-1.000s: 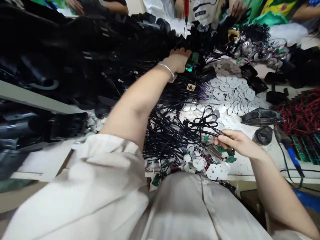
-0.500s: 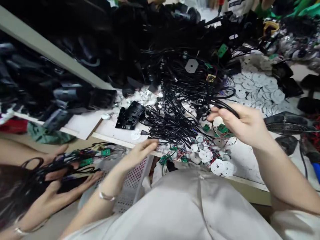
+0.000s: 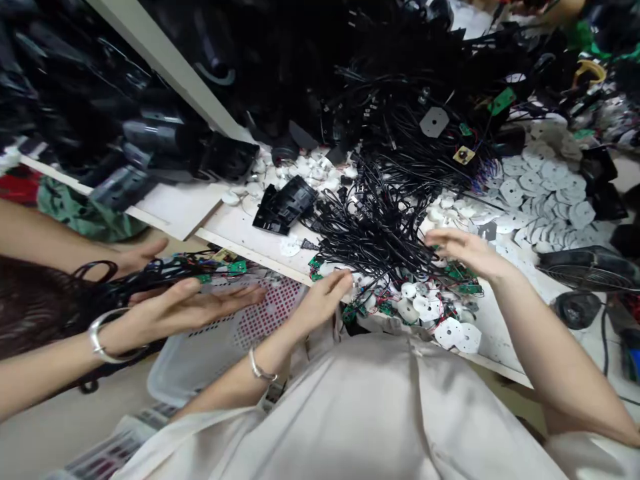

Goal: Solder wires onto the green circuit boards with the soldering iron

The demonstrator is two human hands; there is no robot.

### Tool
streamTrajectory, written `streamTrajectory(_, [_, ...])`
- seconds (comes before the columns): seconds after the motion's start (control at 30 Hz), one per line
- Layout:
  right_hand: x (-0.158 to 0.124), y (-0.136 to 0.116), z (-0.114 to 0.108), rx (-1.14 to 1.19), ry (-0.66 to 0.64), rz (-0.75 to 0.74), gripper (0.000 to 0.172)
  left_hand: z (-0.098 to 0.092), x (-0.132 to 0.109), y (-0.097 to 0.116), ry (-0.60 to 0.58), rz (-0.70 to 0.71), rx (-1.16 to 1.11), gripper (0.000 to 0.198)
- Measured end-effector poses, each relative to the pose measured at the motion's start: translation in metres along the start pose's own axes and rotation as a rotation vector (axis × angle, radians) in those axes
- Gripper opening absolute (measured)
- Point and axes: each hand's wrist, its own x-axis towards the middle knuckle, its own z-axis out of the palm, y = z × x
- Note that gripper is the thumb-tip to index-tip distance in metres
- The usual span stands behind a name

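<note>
A heap of black power cords (image 3: 370, 233) lies on the white table, with small green circuit boards, white discs and thin red wires along its near side. At the right edge of the heap is my right hand (image 3: 463, 252), open, its fingers stretched toward the cords and no cable visible in it. My left hand (image 3: 325, 297) is at the table's front edge, beside the near left end of the heap. Its fingers extend loosely and nothing shows in them; their undersides are hidden. A black plastic housing (image 3: 285, 205) lies left of the cords.
To my left, another person's hands (image 3: 185, 307) support a bundle of black cords with circuit boards above a white basket (image 3: 170, 370). White discs (image 3: 545, 187) pile up at right, near a black fan-like part (image 3: 590, 270). A pale post (image 3: 180, 73) rises at upper left.
My right hand has let go of the looped black cord and come down beside the heap. The view has shifted left. The other person's hands have spread beneath their bundle.
</note>
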Motion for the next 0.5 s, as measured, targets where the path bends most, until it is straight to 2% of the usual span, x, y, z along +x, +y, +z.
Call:
streamTrajectory(0.07, [0.018,0.001,0.004,0.137,0.192,0.127,0.087,0.013,0.006,0.005,0.002,-0.248,-0.316,0.033])
streamTrajectory(0.1, [0.027,0.002,0.009,0.146,0.214,0.168,0.090,0.018,0.010,0.008,0.044,-0.324,-0.443,0.033])
streamTrajectory(0.17, [0.044,0.001,0.022,0.068,0.162,0.168,0.090,0.024,0.019,0.012,0.135,-0.408,-0.612,0.034])
streamTrajectory(0.23, [0.056,-0.005,0.034,-0.105,0.090,0.159,0.091,0.024,0.030,0.015,0.182,-0.484,-0.715,0.039])
streamTrajectory(0.3, [0.065,-0.017,0.041,-0.359,0.080,0.200,0.096,0.023,0.038,0.015,0.235,-0.534,-0.791,0.043])
streamTrajectory(0.4, [0.074,-0.038,0.047,-0.722,0.104,0.241,0.101,0.030,0.043,0.012,0.311,-0.524,-0.872,0.038])
streamTrajectory(0.5, [0.074,-0.047,0.061,-0.828,0.069,0.172,0.099,0.040,0.044,0.008,0.269,-0.509,-0.961,0.033])
